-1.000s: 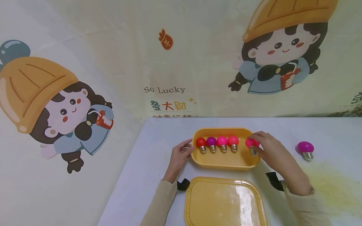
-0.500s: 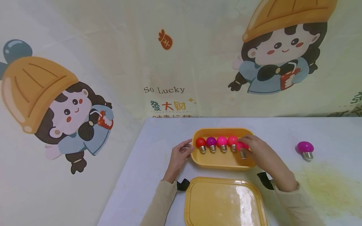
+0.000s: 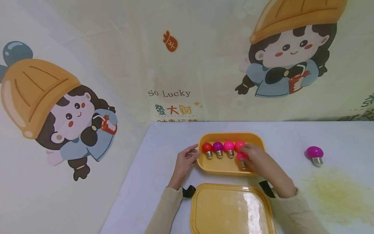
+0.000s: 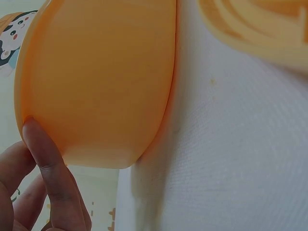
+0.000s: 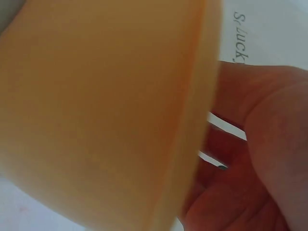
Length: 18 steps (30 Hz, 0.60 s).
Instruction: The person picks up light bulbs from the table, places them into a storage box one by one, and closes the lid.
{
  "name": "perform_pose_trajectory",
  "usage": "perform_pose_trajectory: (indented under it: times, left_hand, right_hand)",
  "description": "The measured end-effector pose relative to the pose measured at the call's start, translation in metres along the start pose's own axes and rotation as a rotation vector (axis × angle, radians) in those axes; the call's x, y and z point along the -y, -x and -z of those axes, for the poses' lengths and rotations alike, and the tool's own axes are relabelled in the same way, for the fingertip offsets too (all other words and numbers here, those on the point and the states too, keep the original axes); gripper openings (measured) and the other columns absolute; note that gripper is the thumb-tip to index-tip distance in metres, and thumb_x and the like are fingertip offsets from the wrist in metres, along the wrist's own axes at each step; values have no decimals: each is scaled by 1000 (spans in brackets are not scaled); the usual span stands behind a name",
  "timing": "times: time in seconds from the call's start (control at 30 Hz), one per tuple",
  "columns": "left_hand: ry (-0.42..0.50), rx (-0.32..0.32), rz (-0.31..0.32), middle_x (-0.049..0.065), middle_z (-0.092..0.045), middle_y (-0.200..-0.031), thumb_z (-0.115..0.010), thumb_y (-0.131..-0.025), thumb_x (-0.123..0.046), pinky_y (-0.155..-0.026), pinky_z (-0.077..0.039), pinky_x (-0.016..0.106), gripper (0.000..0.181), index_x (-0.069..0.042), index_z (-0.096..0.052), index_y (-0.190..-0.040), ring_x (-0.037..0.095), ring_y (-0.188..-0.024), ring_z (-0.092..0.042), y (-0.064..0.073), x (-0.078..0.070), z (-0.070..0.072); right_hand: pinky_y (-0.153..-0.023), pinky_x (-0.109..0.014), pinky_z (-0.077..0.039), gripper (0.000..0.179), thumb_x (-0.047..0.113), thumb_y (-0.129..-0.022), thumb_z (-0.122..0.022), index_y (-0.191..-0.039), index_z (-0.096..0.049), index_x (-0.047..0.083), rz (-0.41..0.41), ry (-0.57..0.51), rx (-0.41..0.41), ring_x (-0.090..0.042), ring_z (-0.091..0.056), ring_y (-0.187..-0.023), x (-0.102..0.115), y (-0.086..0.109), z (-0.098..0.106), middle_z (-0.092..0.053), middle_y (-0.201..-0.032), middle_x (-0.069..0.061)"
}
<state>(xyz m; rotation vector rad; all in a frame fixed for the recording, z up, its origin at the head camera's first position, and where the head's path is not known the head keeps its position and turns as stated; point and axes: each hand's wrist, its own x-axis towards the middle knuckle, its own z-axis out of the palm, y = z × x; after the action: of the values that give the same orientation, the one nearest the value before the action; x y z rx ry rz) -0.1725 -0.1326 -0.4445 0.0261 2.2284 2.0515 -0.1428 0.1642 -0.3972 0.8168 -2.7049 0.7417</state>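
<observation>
In the head view my right hand (image 3: 261,162) reaches over the right side of a yellow plastic box (image 3: 220,169). It pinches a pink light bulb (image 3: 242,157), metal base downward, partly covered by the fingers. Inside the box lie a red bulb (image 3: 207,148), a purple bulb (image 3: 218,148) and two pink bulbs in a row, bases toward me. My left hand (image 3: 184,164) touches the box's left end with extended fingers. The left wrist view has a fingertip at the box's rim (image 4: 19,96). The box wall (image 5: 96,106) hides the held bulb in the right wrist view.
A yellow lid (image 3: 228,208) lies flat on the white table in front of the box, between the forearms. Off to the right rests a magenta bulb (image 3: 315,152). A printed cloth (image 3: 210,81) hangs behind the table.
My right hand has moved left inside the box with the pink bulb, from the right end toward the row. The left hand and lid have stayed put.
</observation>
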Motion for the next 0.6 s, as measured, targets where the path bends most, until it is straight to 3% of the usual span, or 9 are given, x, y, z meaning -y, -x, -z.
perform_pose_trajectory:
  times: [0.6]
  left_hand:
    - [19, 17, -15, 9, -62, -106, -70, -94, -13, -67, -55, 20, 43, -3, -61, -134, 15, -81, -61, 0, -1, 0]
  right_hand:
    - [-79, -44, -57, 24, 2, -77, -83, -98, -71, -2, 13, 12, 48, -28, -64, -86, 2, -6, -13, -69, -93, -11]
